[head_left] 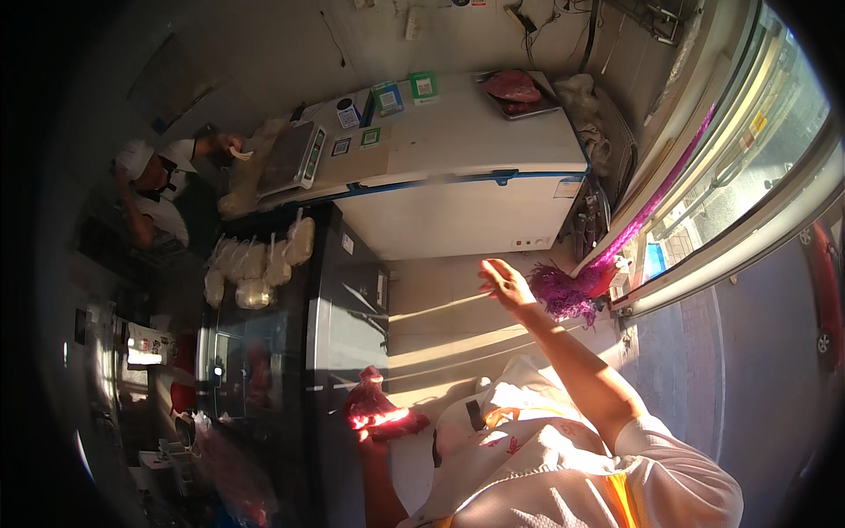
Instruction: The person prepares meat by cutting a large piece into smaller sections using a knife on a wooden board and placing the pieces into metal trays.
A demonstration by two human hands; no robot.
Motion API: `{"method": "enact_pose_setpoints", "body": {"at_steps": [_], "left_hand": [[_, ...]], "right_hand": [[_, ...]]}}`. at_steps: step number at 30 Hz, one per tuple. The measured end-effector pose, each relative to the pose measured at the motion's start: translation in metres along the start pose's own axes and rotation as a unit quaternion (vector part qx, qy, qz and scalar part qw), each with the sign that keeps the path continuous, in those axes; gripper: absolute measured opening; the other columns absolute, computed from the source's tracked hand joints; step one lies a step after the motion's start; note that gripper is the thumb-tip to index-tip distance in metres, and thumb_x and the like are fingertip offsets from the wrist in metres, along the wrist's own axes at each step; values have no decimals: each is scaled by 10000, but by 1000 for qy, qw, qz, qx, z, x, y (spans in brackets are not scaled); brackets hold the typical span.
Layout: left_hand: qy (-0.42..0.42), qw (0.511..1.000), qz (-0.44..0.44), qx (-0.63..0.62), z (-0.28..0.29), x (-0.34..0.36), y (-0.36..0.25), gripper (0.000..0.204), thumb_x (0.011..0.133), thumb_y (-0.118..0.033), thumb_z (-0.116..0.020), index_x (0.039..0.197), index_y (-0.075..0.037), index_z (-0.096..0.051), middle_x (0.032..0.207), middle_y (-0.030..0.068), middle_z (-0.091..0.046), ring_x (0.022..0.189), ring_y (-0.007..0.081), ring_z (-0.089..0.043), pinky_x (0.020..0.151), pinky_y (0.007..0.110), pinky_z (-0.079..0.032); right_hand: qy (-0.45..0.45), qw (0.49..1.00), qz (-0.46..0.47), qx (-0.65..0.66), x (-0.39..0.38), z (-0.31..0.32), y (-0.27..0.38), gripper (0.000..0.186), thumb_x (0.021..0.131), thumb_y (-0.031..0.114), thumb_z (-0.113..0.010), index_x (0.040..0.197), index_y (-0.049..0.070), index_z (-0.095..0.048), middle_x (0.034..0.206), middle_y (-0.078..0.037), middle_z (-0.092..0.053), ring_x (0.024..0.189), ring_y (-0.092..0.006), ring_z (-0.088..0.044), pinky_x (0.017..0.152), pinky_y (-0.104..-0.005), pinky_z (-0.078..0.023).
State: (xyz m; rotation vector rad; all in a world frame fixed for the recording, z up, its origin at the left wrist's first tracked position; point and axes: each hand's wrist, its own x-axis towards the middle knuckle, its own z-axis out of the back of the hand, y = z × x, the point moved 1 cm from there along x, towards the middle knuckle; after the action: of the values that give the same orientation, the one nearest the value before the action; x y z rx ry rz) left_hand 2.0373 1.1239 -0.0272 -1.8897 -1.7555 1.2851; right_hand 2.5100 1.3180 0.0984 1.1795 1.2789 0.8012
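My left hand [365, 437] is at the lower middle, beside the dark cabinet, holding a piece of raw red meat [377, 409]. Sunlight falls brightly across the meat, which covers most of the fingers. My right hand [505, 285] is stretched out over the floor in front of the white chest freezer [449, 216]. Its fingers are extended with nothing in them. Nearest to that hand is a purple fringed bundle [563, 292] at the lower end of a purple strand by the glass door.
A tray of raw meat [513, 92] lies on the freezer lid, with a scale [295, 157] farther left. Filled clear bags [255, 264] sit atop the dark glass-fronted cabinet [343, 308]. Another person [163, 189] in a white cap stands at the far left. The glass door [704, 220] is at right.
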Motion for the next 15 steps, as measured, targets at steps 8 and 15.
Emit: {"method": "enact_pose_setpoints", "body": {"at_steps": [8,15], "left_hand": [[-85,991,-76,-67,-141,122,-11,725,870,-58,-780,1524,31,-481,1495,186,-594,1391,384,-568,1215,535,-456],[-202,968,-116,-97,-250,192,13,742,869,-68,-788,1535,30,-474,1510,189,-584,1402,390,-559,1228,541,-440]], "right_hand": [[156,979,93,-94,300,57,145,334,1004,249,-790,1191,4,-662,970,-93,-769,833,-157,-742,728,-304,-619],[-338,927,-35,156,618,391,109,262,933,129,-852,837,22,-633,769,-86,-671,606,-164,-636,457,-318,-467]]}}
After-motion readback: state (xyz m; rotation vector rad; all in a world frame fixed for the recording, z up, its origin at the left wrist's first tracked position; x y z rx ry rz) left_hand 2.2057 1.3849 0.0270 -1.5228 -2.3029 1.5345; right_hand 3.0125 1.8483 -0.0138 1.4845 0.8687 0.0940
